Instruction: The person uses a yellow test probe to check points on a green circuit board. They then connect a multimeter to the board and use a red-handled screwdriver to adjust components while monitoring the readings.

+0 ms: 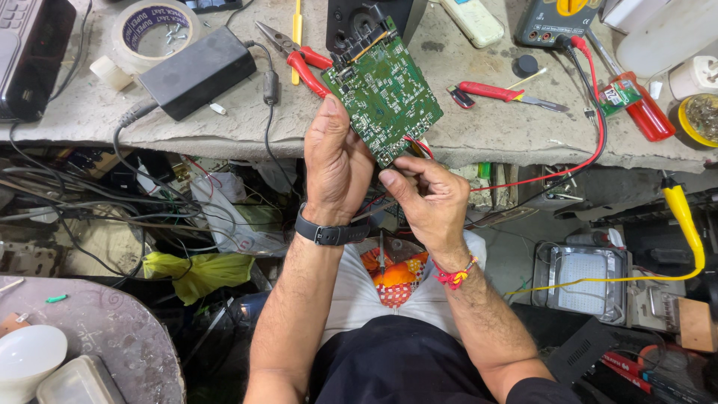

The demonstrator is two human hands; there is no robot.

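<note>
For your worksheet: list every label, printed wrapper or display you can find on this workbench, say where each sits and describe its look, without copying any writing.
Tape roll: bench, far left; round, cream, dark printed ring inside its core.
Multimeter: top edge, right of centre; dark grey body, yellow dial, display out of frame.
Small label: right side, on the red screwdriver; white and red on a green tag.
No lit screens show.

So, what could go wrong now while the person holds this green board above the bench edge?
1. Both hands, the left hand and the right hand, grip the green circuit board only at its lower corner, so it might slip and fall.
2. The red wires at that corner could be strained or torn.
3. The red-handled pliers lie just behind the board; a swing might knock them.
</note>
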